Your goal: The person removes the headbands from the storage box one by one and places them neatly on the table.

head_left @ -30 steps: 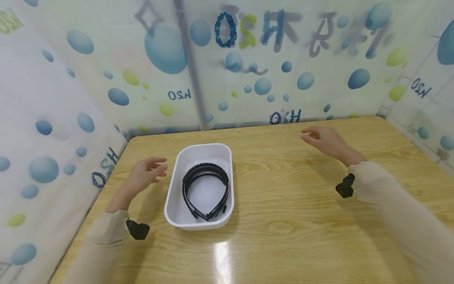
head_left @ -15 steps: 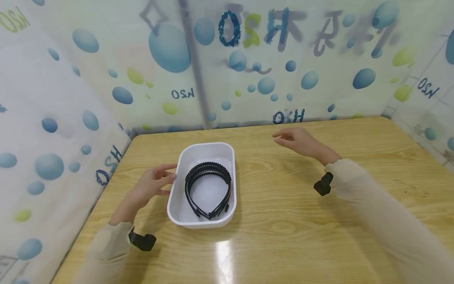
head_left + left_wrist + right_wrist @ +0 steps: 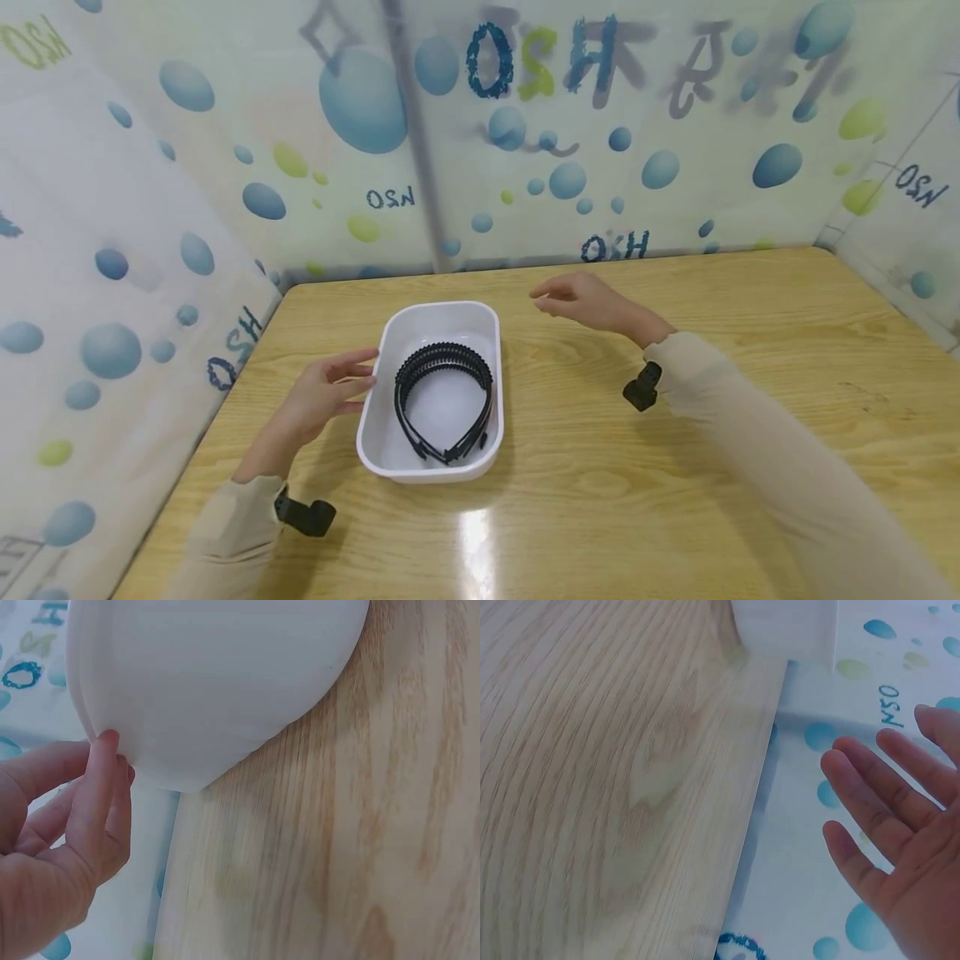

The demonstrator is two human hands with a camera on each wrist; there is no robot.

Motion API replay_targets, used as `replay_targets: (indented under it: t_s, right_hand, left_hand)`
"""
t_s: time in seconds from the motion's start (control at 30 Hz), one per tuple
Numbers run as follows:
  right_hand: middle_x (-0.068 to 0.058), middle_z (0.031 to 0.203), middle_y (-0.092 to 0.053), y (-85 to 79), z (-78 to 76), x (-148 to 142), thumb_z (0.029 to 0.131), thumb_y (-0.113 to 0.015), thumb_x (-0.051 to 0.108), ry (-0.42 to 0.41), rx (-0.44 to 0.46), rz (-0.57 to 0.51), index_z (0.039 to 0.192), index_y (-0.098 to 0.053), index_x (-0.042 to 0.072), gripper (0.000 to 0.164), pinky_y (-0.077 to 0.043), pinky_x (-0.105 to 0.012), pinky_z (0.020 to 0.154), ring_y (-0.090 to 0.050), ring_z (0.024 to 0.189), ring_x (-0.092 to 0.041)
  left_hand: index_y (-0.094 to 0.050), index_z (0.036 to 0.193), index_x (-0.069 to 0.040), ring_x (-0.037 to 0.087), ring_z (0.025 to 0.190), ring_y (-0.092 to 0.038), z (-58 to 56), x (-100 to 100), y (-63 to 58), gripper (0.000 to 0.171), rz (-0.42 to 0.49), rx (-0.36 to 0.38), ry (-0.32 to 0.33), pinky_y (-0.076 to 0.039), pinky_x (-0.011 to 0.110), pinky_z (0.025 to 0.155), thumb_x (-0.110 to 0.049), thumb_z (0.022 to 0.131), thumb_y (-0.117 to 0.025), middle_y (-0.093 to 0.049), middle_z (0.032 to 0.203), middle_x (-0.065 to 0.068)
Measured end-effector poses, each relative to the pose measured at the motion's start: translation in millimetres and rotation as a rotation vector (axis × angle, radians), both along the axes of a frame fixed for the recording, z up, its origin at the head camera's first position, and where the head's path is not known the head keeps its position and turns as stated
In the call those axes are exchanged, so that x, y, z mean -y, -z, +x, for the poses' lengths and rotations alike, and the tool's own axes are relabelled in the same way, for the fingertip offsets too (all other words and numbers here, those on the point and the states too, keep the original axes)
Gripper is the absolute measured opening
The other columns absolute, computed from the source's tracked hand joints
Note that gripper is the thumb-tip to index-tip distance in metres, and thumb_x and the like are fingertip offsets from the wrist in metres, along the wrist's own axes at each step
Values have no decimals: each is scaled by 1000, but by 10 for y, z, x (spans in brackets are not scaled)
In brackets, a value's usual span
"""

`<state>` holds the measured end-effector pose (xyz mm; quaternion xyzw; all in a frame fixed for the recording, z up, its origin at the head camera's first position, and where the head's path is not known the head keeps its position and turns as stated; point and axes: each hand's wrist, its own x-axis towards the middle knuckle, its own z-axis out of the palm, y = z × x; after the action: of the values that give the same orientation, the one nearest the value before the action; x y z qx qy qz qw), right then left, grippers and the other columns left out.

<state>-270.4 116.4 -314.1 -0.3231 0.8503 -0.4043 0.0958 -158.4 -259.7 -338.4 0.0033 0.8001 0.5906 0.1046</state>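
Note:
A white plastic bin (image 3: 442, 476) stands on the wooden table in the head view. Inside it lie several black toothed headbands (image 3: 444, 357), nested together. My left hand (image 3: 318, 400) is at the bin's left side. In the left wrist view its fingertips (image 3: 109, 739) touch the outer wall of the white bin (image 3: 217, 682) just by the rim, the fingers fairly straight. To the right of the bin, over the far part of the table, my right hand (image 3: 581, 302) is in the air with nothing in it. Its fingers (image 3: 870, 795) are spread and extended in the right wrist view.
The wooden table (image 3: 637, 433) reaches to a printed curtain (image 3: 300, 150) with blue and green dots along its back, left and right. A black wrist camera (image 3: 306, 512) sits on the left sleeve, and another black wrist camera (image 3: 642, 386) on the right one.
My left hand has come a little rightward to touch the bin's side. My right hand has moved left through the air towards the bin. The headbands lie as before.

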Motion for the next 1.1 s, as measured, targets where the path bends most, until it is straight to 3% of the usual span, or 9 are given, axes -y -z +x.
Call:
replay_targets:
  t_s: [0.17, 0.43, 0.77, 1.1]
  right_hand:
    - [-13, 115, -59, -2, 11, 178, 95, -51, 23, -43, 38, -18, 124, -56, 3, 35, -49, -40, 85, -58, 99, -32]
    - [-10, 116, -60, -82, 30, 447, 94, -53, 25, -138, -8, -1, 121, -59, 5, 34, -48, -35, 87, -59, 99, -20]
    - [-3, 111, -62, -244, 23, 751, 93, -54, 26, -297, -58, 178, 119, -62, 10, 32, -48, -31, 83, -58, 97, -18]
    - [-9, 111, -63, -324, -45, 1076, 87, -64, 15, -432, -79, 312, 116, -63, 8, 30, -49, -26, 81, -59, 95, -19]
  left_hand:
    - [-38, 138, 0, 8, 90, -56, 2, 4, 9, 53, 22, 24, -8, -53, 29, 77, -7, 90, -58, -46, 117, 22]
    - [-40, 137, -2, 11, 89, -57, -23, 7, 20, 52, 5, 49, -31, -54, 30, 76, -6, 89, -59, -46, 115, 20]
    - [-40, 138, -3, 10, 88, -57, -35, 15, 16, 52, 6, 60, -30, -54, 29, 75, -6, 90, -59, -46, 116, 20]
    - [-40, 137, -2, 9, 85, -57, -36, 28, 20, 52, 27, 67, -36, -54, 27, 73, -5, 89, -59, -47, 112, 17]
